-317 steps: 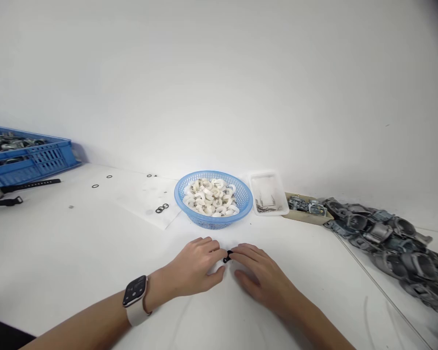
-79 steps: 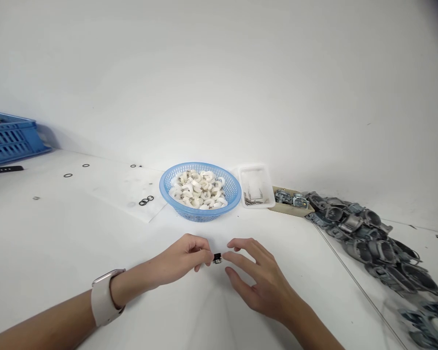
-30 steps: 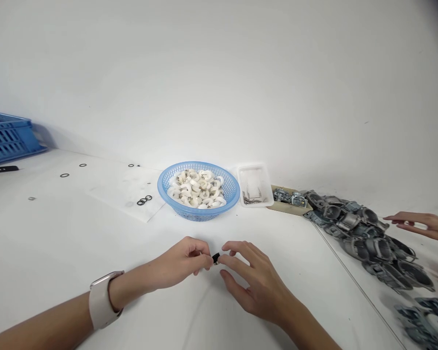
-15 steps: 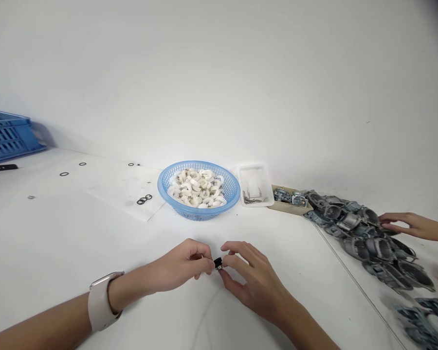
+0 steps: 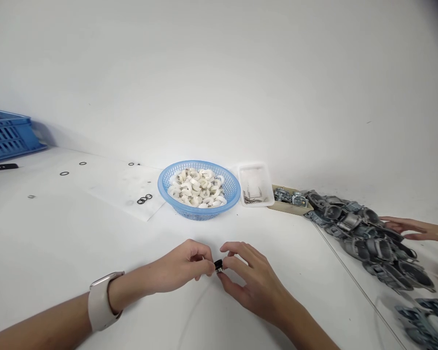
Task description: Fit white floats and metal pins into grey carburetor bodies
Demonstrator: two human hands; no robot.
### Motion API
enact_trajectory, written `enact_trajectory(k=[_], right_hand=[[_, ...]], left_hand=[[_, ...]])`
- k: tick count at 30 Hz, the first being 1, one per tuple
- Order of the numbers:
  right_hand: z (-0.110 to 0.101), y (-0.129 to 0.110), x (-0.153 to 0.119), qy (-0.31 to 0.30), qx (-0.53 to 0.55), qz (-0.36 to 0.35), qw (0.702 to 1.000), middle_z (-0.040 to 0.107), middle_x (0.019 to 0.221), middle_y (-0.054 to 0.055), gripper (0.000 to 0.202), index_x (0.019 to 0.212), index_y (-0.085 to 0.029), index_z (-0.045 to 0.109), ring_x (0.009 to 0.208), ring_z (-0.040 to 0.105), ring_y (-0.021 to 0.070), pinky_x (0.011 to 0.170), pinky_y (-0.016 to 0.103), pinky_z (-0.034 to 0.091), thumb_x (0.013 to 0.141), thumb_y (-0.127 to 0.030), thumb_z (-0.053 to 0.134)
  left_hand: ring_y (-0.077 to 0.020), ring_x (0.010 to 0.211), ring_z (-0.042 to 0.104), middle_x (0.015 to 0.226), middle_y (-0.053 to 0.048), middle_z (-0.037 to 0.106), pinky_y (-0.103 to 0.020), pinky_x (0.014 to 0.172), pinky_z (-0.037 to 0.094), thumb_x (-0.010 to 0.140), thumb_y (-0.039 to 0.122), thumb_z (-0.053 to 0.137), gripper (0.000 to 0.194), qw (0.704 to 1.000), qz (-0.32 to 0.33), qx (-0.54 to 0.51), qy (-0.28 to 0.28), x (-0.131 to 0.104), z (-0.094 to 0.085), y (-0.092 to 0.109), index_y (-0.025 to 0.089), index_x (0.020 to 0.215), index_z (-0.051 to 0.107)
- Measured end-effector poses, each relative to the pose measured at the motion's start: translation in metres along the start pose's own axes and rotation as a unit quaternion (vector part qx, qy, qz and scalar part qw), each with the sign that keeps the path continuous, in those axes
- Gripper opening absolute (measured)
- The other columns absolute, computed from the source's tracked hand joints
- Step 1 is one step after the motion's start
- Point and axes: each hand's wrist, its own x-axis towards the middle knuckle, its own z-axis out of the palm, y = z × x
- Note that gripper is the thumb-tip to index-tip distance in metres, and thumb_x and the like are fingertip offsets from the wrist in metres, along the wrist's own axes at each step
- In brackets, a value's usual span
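Between my two hands, just above the white table, is a small black part with a shiny metal end (image 5: 218,265); its exact kind is too small to make out. My left hand (image 5: 190,265), with a pale watch band on its wrist, pinches it between thumb and forefinger from the left. From the other side, the thumb and forefinger of my right hand (image 5: 250,277) are closed on the same part, while its other fingers are bent above. Beyond my hands stands a blue mesh basket (image 5: 161,194) full of white curved plastic pieces (image 5: 197,188).
A white tray (image 5: 266,182) with thin metal pins sits beside a cardboard box (image 5: 290,208) of metal parts. Metal carburetor-like castings (image 5: 354,226) are heaped at right, where another person's hand (image 5: 419,228) reaches in. Black rings (image 5: 141,200) and a blue crate (image 5: 10,136) are at left.
The small black part has tilted slightly between my fingers, and my hands have barely shifted. The other person's hand at the heap has moved a little lower and to the right.
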Motion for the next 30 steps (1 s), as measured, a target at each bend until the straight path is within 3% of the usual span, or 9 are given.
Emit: enact_trajectory(k=[20, 25, 30], right_hand=[[-0.001, -0.008, 0.0, 0.021, -0.036, -0.054, 0.998, 0.067, 0.112, 0.013, 0.019, 0.084, -0.018, 0.055, 0.085, 0.06, 0.0191, 0.072, 0.034, 0.051, 0.088, -0.001, 0.062], [-0.003, -0.012, 0.003, 0.03, -0.038, -0.059, 0.997, 0.067, 0.107, 0.011, 0.02, 0.082, -0.019, 0.054, 0.083, 0.059, 0.0179, 0.07, 0.032, 0.05, 0.088, -0.001, 0.061], [-0.003, -0.013, 0.004, 0.033, -0.039, -0.059, 0.997, 0.068, 0.103, 0.009, 0.021, 0.083, -0.02, 0.054, 0.079, 0.056, 0.0169, 0.069, 0.032, 0.05, 0.089, 0.0, 0.059]], left_hand=[[-0.014, 0.071, 0.049, 0.076, -0.001, 0.062, -0.027, 0.066, 0.036, 0.086, 0.028, 0.062, 0.018, 0.999, 0.01, -0.039, -0.019, -0.003, -0.001, 0.002, 0.016, 0.078, 0.071], [-0.012, 0.064, 0.042, 0.065, 0.002, 0.053, -0.027, 0.061, 0.028, 0.088, 0.029, 0.059, 0.021, 0.997, -0.016, -0.067, -0.032, -0.005, -0.001, 0.009, 0.015, 0.077, 0.07], [-0.0127, 0.064, 0.04, 0.065, 0.001, 0.051, -0.028, 0.062, 0.028, 0.086, 0.03, 0.059, 0.021, 0.994, -0.029, -0.097, -0.035, -0.007, -0.001, 0.015, 0.015, 0.074, 0.068]])
